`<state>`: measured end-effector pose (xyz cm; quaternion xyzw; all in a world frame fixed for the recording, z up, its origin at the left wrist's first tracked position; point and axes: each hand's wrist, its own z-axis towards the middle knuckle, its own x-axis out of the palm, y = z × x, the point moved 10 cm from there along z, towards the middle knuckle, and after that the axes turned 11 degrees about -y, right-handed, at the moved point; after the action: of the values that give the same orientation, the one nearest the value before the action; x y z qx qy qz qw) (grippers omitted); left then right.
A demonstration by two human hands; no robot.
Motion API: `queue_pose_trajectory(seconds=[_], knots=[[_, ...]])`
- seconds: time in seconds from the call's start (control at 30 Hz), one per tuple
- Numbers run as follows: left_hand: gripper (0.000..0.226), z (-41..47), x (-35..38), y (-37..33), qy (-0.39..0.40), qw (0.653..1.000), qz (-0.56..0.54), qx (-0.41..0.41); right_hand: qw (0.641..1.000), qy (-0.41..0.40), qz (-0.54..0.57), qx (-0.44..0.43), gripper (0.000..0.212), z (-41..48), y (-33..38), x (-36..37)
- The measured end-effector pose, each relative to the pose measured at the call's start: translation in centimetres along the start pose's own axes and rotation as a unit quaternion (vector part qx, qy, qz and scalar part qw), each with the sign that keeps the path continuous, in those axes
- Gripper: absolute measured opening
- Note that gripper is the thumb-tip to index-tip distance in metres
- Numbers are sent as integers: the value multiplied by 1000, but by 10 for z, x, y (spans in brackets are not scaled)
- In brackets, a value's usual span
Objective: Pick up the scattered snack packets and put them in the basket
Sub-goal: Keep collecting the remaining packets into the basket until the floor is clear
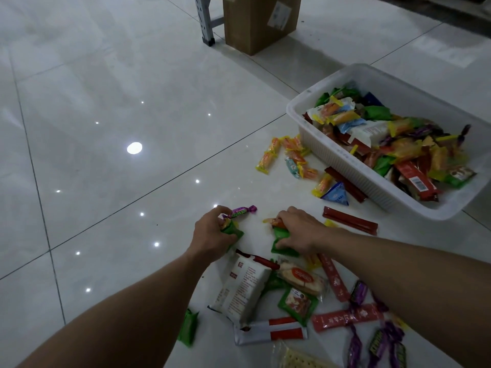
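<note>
Snack packets lie scattered over the white tile floor. My left hand (pixel 212 232) grips a green packet (pixel 235 231) together with a small orange one, just below a purple candy (pixel 240 212). My right hand (pixel 297 231) grips another green packet (pixel 281 247) and an orange packet (pixel 276 221). The white plastic basket (pixel 345 168) stands at the right, holding many packets. Several orange and yellow packets (pixel 289 158) lie beside its near wall. A white packet (pixel 241 288) and red sticks (pixel 349 220) lie close to my hands.
A brown cardboard box (pixel 260 19) and a grey metal rack leg (pixel 206 22) stand at the far end of the floor. More packets, purple candies (pixel 377 341) among them, lie near the bottom right. A green packet (pixel 188 328) lies by my left forearm.
</note>
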<state>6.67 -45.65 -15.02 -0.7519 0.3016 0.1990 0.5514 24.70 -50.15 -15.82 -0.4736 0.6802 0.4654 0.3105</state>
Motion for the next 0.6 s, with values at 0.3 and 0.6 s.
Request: queue_pose_trajectory(seconds=[0.3,0.6], knots=[[33,3,-10,-14,-44,999,-12,27,991,-44,104,74,35,-3,-19,-19],[31,-3,-7,-25,-26,999,-37,22,974,-76,159,145,29,-15,-41,-26]])
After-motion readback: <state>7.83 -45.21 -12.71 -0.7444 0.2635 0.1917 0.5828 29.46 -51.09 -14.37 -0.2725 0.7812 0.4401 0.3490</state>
